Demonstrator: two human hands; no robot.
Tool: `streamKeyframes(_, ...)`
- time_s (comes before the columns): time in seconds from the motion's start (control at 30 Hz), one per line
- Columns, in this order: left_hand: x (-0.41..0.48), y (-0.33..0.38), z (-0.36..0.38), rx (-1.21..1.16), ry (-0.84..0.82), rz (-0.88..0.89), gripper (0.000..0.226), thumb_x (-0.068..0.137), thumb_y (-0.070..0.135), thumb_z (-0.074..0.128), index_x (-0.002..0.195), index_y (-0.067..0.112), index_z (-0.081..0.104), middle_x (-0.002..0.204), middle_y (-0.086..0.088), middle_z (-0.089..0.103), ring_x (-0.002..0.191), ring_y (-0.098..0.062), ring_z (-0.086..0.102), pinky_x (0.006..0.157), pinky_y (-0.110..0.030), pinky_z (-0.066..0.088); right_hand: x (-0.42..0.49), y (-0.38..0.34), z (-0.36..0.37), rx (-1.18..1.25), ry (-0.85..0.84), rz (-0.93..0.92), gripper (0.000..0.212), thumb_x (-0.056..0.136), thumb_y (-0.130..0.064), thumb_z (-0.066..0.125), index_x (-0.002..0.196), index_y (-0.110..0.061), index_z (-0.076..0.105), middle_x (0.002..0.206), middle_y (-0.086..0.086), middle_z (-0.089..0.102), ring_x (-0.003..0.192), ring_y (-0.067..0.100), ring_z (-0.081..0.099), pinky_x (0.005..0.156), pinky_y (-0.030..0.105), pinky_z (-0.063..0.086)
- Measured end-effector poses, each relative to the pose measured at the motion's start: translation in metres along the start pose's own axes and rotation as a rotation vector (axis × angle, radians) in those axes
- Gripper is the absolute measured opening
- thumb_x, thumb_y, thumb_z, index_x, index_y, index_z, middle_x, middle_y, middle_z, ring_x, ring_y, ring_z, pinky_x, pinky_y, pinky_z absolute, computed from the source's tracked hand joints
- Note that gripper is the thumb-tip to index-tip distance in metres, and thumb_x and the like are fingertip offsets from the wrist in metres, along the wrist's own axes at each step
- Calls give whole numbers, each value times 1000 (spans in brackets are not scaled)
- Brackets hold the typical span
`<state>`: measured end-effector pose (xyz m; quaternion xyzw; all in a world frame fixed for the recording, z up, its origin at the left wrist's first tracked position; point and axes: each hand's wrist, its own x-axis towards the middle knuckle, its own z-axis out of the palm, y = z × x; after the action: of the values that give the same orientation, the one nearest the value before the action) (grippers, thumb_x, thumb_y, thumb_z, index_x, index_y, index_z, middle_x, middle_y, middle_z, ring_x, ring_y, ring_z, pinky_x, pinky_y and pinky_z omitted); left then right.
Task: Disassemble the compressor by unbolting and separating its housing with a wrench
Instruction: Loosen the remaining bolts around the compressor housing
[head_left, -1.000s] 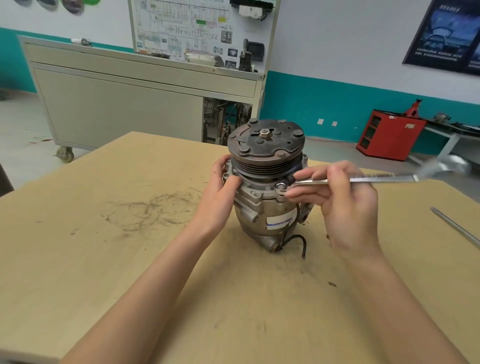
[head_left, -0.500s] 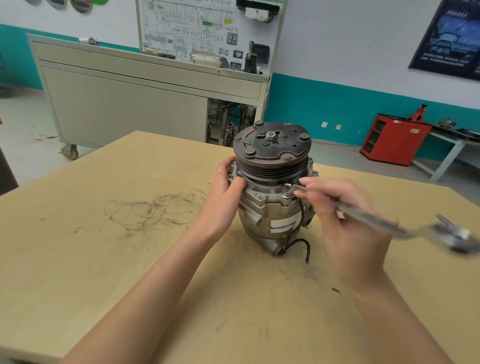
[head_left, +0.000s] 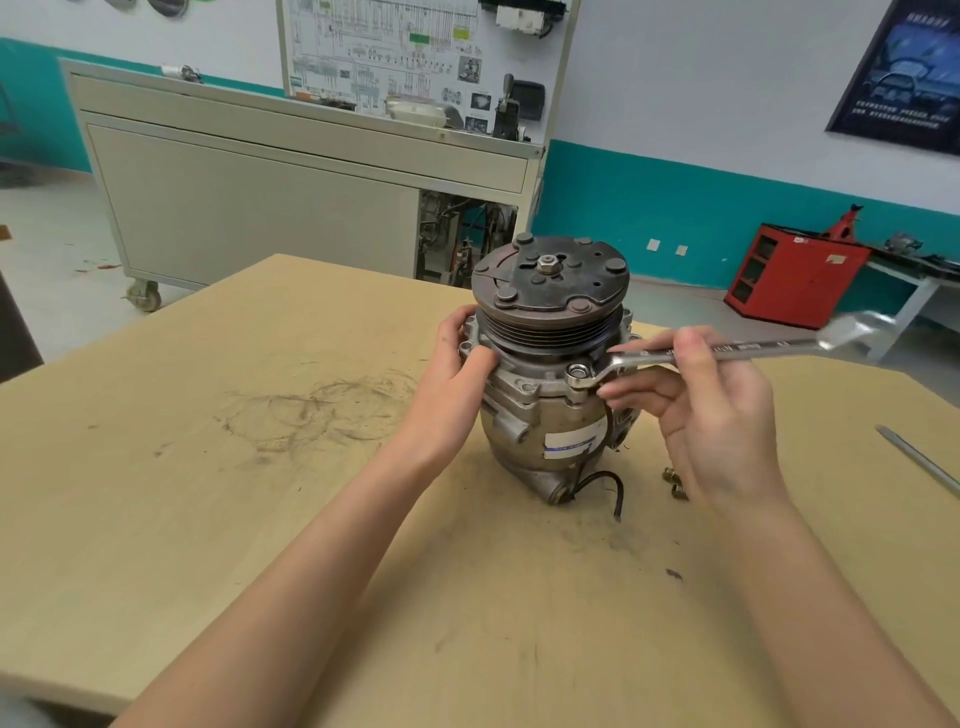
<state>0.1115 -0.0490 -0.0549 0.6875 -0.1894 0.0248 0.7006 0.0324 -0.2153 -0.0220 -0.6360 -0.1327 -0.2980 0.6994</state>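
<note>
Right hand (head_left: 717, 410) pinching the shank of a combination wrench (head_left: 727, 351), I hold its ring end seated over a bolt (head_left: 579, 373) on the housing flange of the compressor (head_left: 550, 374), which stands upright on its rear end near the middle of the wooden table (head_left: 260, 519). Half a second ago the handle angled down toward me on the right; now it points out level toward the far right, much as it did a second ago, its open end blurred with motion. That back-and-forth reads as one more swing on the same fastener, so I judge the bolt is loosening but not yet out, and the housing halves remain joined. My left hand (head_left: 457, 374) is clasped around the flange on the other side, fingers curled over the rim, bracing the body against the turn.

The compressor body is dull cast aluminium, rounded and ribbed with lugs, carrying a white label and a short black wire (head_left: 608, 486) curling from its base. On top sits a dark, rust-tinged clutch plate (head_left: 550, 275) with round rivets and a central nut, above a grooved pulley. The wrench is bright polished steel with stamped lettering. Two small fittings (head_left: 674, 483) lie on the table beside my right wrist, and a slim metal rod (head_left: 919, 460) rests well apart at the right edge. The tabletop is pale, matte, smudged with grey circular scuffs.
</note>
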Motion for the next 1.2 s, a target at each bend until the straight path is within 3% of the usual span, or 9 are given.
streamKeyframes(0.13, -1, 2, 1, 6, -7, -6, 43, 100, 25, 38, 141, 33, 29, 117, 27, 47, 102, 11, 49, 69, -1, 42, 14, -5, -5, 165, -10, 155, 30, 86, -32, 45, 81, -9, 64, 82, 9, 73, 67, 20, 71, 59, 23, 56)
streamKeyframes(0.23, -1, 3, 0, 9, -8, -12, 43, 100, 27, 38, 142, 33, 28, 119, 24, 48, 104, 9, 50, 70, -4, 43, 5, -6, -3, 8, 98, -93, 36, 89, -42, 50, 74, -18, 72, 83, 9, 74, 70, 23, 72, 62, 23, 56)
streamKeyframes(0.43, -1, 3, 0, 14, -5, -12, 45, 100, 26, 38, 144, 33, 28, 128, 14, 48, 111, 4, 50, 79, -11, 43, -20, -2, 14, -349, 91, -457, 25, 94, -39, 53, 92, -18, 66, 84, -9, 72, 75, 19, 72, 68, 30, 57)
streamKeyframes(0.67, -1, 2, 2, 11, 11, 8, 45, 100, 20, 38, 144, 28, 31, 131, 10, 49, 112, -4, 53, 78, -13, 42, -33, 5, 20, -865, -31, -912, 43, 99, -23, 50, 75, 7, 70, 85, 12, 71, 74, 18, 69, 65, 25, 55)
streamKeyframes(0.77, -2, 3, 1, 13, 6, 5, 46, 99, 17, 38, 143, 27, 31, 125, 13, 51, 92, 9, 53, 69, -4, 41, -39, 16, 18, -843, -101, -905, 38, 97, -16, 52, 71, 6, 70, 82, 11, 71, 67, 20, 68, 60, 25, 53)
streamKeyframes(0.9, -2, 4, 0, 19, 8, 9, 46, 100, 17, 38, 144, 28, 31, 130, 11, 50, 106, -4, 53, 85, -19, 42, -43, 18, 16, -631, -85, -746, 34, 98, -16, 50, 76, 2, 69, 86, 11, 70, 78, 19, 68, 67, 27, 53)
streamKeyframes(1.03, -3, 6, 1, 16, 11, 14, 47, 99, 18, 38, 145, 27, 31, 131, 13, 49, 115, -10, 51, 96, -30, 42, -38, -2, 15, -367, 26, -641, 29, 103, -30, 40, 91, -19, 64, 77, -2, 65, 60, 10, 63, 51, 23, 46)
streamKeyframes(1.1, -1, 6, 1, 10, 3, 10, 47, 99, 19, 38, 145, 28, 30, 127, 18, 50, 117, -9, 52, 97, -30, 42, -35, -13, 14, -417, 101, -664, 25, 103, -33, 38, 97, -24, 61, 65, -8, 57, 53, 4, 55, 52, 19, 42)
streamKeyframes(1.2, -3, 4, 0, 11, -4, 13, 46, 100, 21, 38, 144, 28, 30, 131, 12, 51, 113, -5, 53, 90, -22, 44, -29, -13, 18, -791, 121, -682, 32, 99, -34, 46, 97, -10, 67, 59, -9, 56, 44, 9, 48, 43, 28, 44)
